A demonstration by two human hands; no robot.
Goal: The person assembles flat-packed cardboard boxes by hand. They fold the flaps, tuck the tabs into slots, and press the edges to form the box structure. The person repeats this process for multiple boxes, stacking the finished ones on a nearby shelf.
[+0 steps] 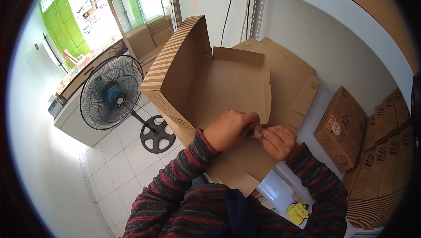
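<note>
A brown cardboard box (239, 78) with a striped outer side stands partly folded in front of me. Its one tall wall is upright on the left, and lower edges rise at the back and right. At its near right corner, my left hand (229, 129) is closed, with the thumb and fingers pinching at the cardboard. Just to the right, my right hand (279, 141) pinches a small cardboard flap at the same corner, its fingers curled. The fingertips of both hands almost meet, and they partly hide the fold between them.
Flat cardboard sheets (300, 69) lie beneath and behind the box. Printed brown boxes (340, 128) are stacked at the right. A yellow cloth (297, 212) lies near my right forearm. A black pedestal fan (115, 93) stands on the tiled floor at the left. Metal shelf posts rise behind.
</note>
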